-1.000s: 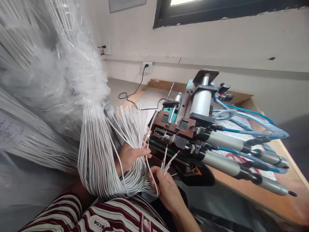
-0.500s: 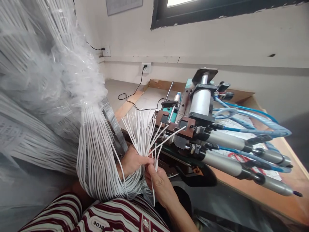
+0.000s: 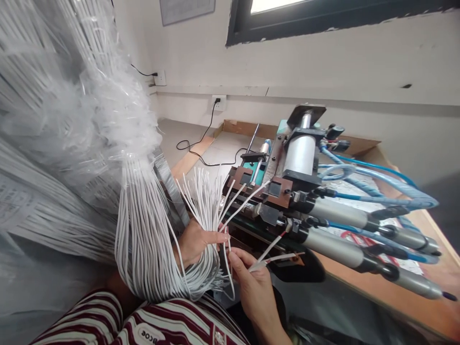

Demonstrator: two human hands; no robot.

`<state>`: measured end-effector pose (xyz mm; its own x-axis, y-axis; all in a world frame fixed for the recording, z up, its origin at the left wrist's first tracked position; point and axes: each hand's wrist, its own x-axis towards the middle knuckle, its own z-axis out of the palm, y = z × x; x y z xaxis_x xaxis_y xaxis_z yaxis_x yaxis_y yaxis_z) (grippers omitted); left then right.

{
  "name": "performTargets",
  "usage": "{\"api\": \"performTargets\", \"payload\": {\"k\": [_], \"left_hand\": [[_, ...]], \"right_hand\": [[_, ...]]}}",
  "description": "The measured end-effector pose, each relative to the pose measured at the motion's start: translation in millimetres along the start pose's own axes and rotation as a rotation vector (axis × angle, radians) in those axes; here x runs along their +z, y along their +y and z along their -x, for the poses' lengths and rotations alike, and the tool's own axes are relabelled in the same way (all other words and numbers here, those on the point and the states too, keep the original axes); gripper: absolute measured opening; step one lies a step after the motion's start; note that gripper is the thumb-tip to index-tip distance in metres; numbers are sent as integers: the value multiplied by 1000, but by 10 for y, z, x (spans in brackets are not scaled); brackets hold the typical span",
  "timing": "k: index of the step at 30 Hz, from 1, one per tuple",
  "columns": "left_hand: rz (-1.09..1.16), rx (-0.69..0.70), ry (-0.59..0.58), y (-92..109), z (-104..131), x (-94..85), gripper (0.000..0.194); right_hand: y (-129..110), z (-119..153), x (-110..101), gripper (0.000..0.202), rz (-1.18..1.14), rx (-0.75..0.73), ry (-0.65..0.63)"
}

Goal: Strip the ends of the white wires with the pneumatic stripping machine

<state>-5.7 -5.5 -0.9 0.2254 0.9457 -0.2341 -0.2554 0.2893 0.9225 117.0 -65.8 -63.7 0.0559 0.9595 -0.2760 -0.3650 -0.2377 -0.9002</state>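
Note:
My left hand (image 3: 194, 242) is wrapped round a thick bundle of white cables (image 3: 204, 201). Their cut ends fan out above the fist, and the lengths loop down over my lap. Close beside it, my right hand (image 3: 254, 285) is closed, with thumb and fingertips at a thin white cable by the bundle's edge. A few cable ends (image 3: 275, 247) stick out rightward from between its fingers, and small reddish and bare tips show on them. Just beyond both hands stands a pneumatic machine (image 3: 275, 189) with brown clamp plates and silver cylinders.
Hanks of white cable (image 3: 143, 230) hang at the left, gathered in clear plastic wrap (image 3: 125, 120). The machine sits on a wooden-edged bench (image 3: 398, 292) with blue air hoses (image 3: 388, 177). A black cord (image 3: 201, 143) runs to a wall socket (image 3: 218, 102).
My right hand has shifted slightly right and down, and cable ends now point rightward from it. The left hand keeps its hold; the bundle's tips lean a little further left.

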Motion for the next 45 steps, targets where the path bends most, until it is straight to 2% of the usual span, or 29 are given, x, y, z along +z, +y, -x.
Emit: {"api": "performTargets", "payload": {"k": [5,9,16,32,37,41,43,45], "left_hand": [[-3,2,2,22,8,-4,7],[18,3,19,8,11,-18,9],[76,-24,13,-3,6,-31,11],[128,-108,-1,7,-2,-50,13],[127,-115,-14,11,-7,-49,14],[114,-142,-20,7,-9,-49,18],[114,-137,-4,7,-15,-51,20],[115,-127,14,9,-22,-56,21]], "right_hand": [[-32,-9,106,21,-87,-7,-4],[-48,-13,166,26,-145,-23,-32],[-82,-43,256,21,-240,38,73],[-53,-57,287,25,-306,65,111],[-78,-36,318,28,-383,24,94],[-87,-6,234,22,-235,-26,45],[-101,4,107,21,-154,-65,105],[-125,8,-105,23,-148,-113,248]]}}
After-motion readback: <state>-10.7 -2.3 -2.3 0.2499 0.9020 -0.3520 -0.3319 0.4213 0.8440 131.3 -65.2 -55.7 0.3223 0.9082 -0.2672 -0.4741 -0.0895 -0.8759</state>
